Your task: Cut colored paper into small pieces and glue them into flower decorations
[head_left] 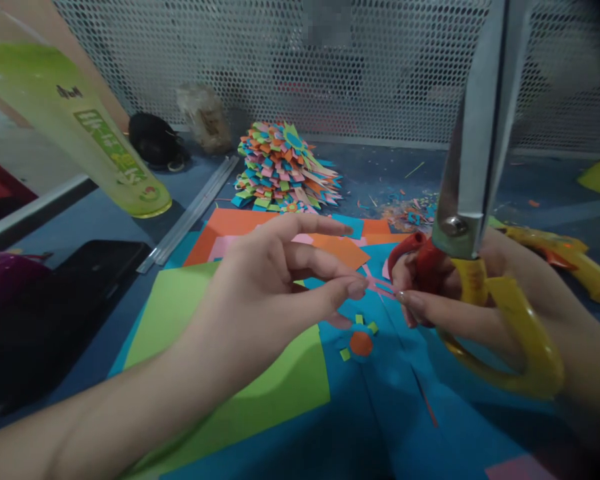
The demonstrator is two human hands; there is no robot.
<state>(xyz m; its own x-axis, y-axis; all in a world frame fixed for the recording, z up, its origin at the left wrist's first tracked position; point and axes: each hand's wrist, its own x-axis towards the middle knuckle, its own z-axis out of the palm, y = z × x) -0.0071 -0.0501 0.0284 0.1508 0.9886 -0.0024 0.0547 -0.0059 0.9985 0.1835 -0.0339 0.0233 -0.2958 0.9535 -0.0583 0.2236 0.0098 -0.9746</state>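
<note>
A thin pink paper strip (380,287) stretches between both hands above the blue paper. My left hand (285,273) pinches one end between thumb and finger, its index finger stretched out. With the fingertips of my right hand (430,300), I pinch the other end. That same hand also carries scissors (473,220) with a red and a yellow handle, blades pointing up. Below the strip lies a small paper flower (361,343) with an orange centre and little green squares around it. Green paper (180,327) lies under my left wrist.
Behind the papers stands a layered, multicoloured paper craft (280,167). A bottle of green liquid (95,133) and a black phone (100,273) are at left. Paper scraps (415,210) and a yellow glue gun (555,247) lie at right. A perforated metal panel (260,60) closes the back.
</note>
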